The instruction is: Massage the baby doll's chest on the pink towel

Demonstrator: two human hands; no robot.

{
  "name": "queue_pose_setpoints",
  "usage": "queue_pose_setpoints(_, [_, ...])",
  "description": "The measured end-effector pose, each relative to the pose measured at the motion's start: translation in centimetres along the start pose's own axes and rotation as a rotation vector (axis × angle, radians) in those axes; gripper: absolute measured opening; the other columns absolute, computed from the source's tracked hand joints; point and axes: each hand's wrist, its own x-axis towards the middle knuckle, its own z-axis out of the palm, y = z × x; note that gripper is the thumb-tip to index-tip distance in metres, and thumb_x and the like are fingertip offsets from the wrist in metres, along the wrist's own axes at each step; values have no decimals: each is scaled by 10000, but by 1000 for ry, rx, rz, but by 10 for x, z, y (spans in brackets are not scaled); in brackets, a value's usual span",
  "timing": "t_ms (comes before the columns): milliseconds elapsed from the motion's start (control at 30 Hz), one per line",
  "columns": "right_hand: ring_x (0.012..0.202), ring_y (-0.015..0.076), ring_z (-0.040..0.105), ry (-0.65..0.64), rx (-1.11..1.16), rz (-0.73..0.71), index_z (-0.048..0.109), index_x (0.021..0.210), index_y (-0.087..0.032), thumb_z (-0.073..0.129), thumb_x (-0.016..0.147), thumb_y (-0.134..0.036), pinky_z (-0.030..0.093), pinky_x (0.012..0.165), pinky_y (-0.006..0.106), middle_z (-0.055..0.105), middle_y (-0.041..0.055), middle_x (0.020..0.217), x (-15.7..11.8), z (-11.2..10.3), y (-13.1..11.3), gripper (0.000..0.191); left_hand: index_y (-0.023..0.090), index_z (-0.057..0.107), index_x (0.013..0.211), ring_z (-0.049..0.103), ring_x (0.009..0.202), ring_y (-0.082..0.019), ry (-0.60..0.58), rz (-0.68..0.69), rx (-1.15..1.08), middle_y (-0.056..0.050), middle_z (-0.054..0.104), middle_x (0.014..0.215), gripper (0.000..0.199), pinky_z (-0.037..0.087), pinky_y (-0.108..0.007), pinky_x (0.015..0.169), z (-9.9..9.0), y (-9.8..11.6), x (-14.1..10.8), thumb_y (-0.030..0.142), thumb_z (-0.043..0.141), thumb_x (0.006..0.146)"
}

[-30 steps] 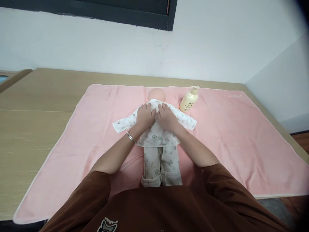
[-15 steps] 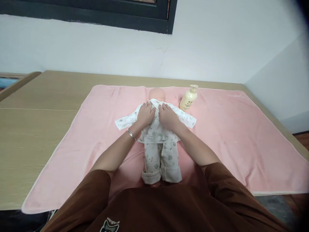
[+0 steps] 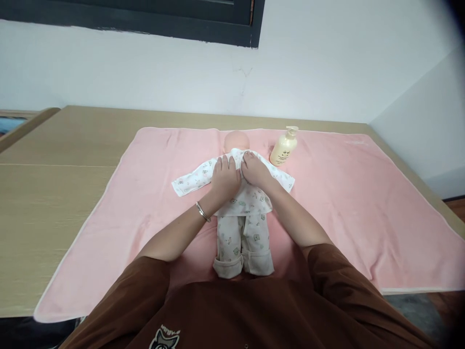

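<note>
A baby doll lies on a pink blanket, its head toward the wall. It wears a white printed shirt with the sleeves spread to both sides, and printed trousers with rolled cuffs. My left hand rests on the left of the shirt's chest, fingers stretched out over the cloth. Beside it, my right hand is closed at the upper chest near the collar, its fingers bent on the shirt cloth. The two hands almost touch at the middle of the chest.
A cream pump bottle stands on the blanket right of the doll's head. The blanket covers much of a wooden table. Behind the table is a white wall with a dark window frame.
My left hand has moved right and slightly down across the chest, uncovering more of the left sleeve. My right hand has shifted slightly, its fingers more bent.
</note>
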Motion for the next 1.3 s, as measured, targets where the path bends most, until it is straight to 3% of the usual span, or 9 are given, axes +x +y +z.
queue_pose_setpoints(167, [1567, 360, 299, 38, 24, 49, 343, 1563, 81, 313, 1041, -278, 254, 1292, 487, 366, 260, 1649, 6, 12, 4, 635, 39, 491, 1462, 481, 1453, -364, -13, 3, -74, -254, 549, 1515, 553, 364, -552, 1227, 2, -23, 21, 329, 408, 999])
queue_pose_setpoints(333, [1543, 388, 339, 70, -52, 65, 364, 1576, 40, 329, 1052, -292, 260, 1281, 520, 400, 266, 1628, -5, 15, -9, 621, 56, 523, 1453, 543, 1390, -320, -101, -73, -160, -206, 601, 1480, 555, 398, -460, 1211, 1, -41, 41, 361, 395, 1006])
queue_pose_setpoints(500, [1536, 392, 352, 83, -119, 1, 370, 1568, 54, 304, 1055, -248, 284, 1264, 535, 411, 308, 1603, -16, 15, -18, 599, 77, 530, 1436, 545, 1381, -318, -53, -63, -103, -210, 603, 1470, 522, 397, -481, 1206, 2, -36, 37, 352, 373, 1022])
queue_pose_setpoints(600, [1540, 373, 354, 61, -78, 4, 390, 1563, 32, 297, 1054, -258, 294, 1260, 524, 424, 282, 1606, -9, 15, -11, 592, 73, 548, 1399, 570, 1329, -345, -12, -43, -26, -229, 638, 1394, 493, 410, -527, 1173, 3, -29, 31, 317, 332, 1029])
queue_pose_setpoints(700, [1546, 377, 341, 40, -29, 56, 387, 1564, 16, 330, 1053, -333, 278, 1265, 523, 391, 264, 1634, 2, 14, -1, 622, 59, 520, 1417, 537, 1384, -366, 13, -32, 8, -256, 597, 1442, 495, 389, -567, 1179, 4, -24, 24, 292, 312, 1033])
queue_pose_setpoints(967, [1546, 378, 328, 12, -1, -7, 426, 1527, 18, 393, 1031, -358, 267, 1269, 492, 392, 270, 1628, 7, 6, 9, 623, -6, 430, 1490, 370, 1545, -370, -52, -11, -32, -289, 474, 1572, 552, 299, -577, 1258, 4, -20, 15, 271, 323, 1024])
queue_pose_setpoints(1133, [1487, 391, 412, 58, -112, -21, 407, 1530, 61, 334, 1044, -265, 321, 1232, 523, 467, 294, 1567, -6, 7, -5, 590, 37, 506, 1428, 467, 1459, -366, -15, 28, -23, -257, 567, 1490, 501, 357, -558, 1223, -6, -16, 15, 222, 358, 987])
queue_pose_setpoints(1300, [1497, 415, 401, 46, -279, -127, 391, 1525, 121, 279, 1033, -152, 332, 1225, 538, 466, 321, 1557, -24, 13, -23, 574, 74, 607, 1290, 587, 1267, -336, -74, -30, -36, -217, 661, 1314, 433, 450, -471, 1141, -13, -21, 26, 268, 358, 994])
